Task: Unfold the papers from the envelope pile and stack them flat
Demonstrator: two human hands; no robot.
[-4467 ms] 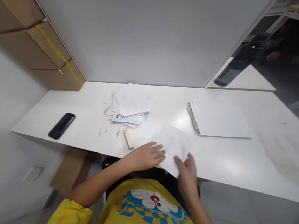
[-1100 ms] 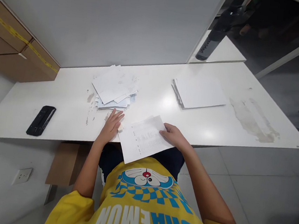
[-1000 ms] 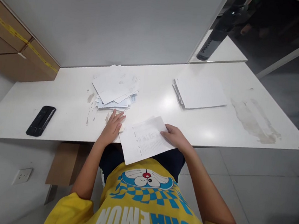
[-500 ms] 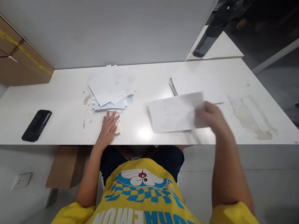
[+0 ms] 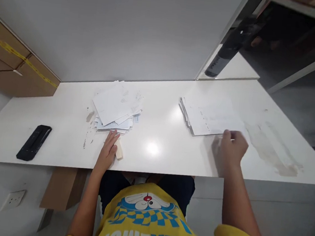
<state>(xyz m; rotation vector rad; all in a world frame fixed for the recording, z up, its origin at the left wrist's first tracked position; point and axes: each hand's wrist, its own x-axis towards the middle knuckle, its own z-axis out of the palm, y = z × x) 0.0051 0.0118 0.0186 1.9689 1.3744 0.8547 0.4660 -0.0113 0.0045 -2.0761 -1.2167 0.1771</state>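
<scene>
My left hand (image 5: 107,151) lies on the white table with its fingers stretched out. Its fingertips are by the near edge of a messy stack of papers (image 5: 111,108). Right beside the thumb is a small cream-coloured oblong object (image 5: 119,150), partly covered by the hand; its kind is unclear. My right hand (image 5: 234,147) is closed at the near right corner of the top sheet of paper (image 5: 210,117), pinching its edge. That sheet rests on a second paper stack, whose uneven left edges (image 5: 185,112) stick out.
A black flat device or case (image 5: 34,142) lies at the table's left. Cardboard boxes (image 5: 35,80) with yellow tape stand at the far left. A dark bottle (image 5: 217,64) is beyond the table's back right. Dried stains (image 5: 275,151) mark the table (image 5: 156,129) on the right.
The sheet in my right hand has moved from the air over the table's middle right onto the right stack. My left hand stays by the left stack. The view has tilted upward.
</scene>
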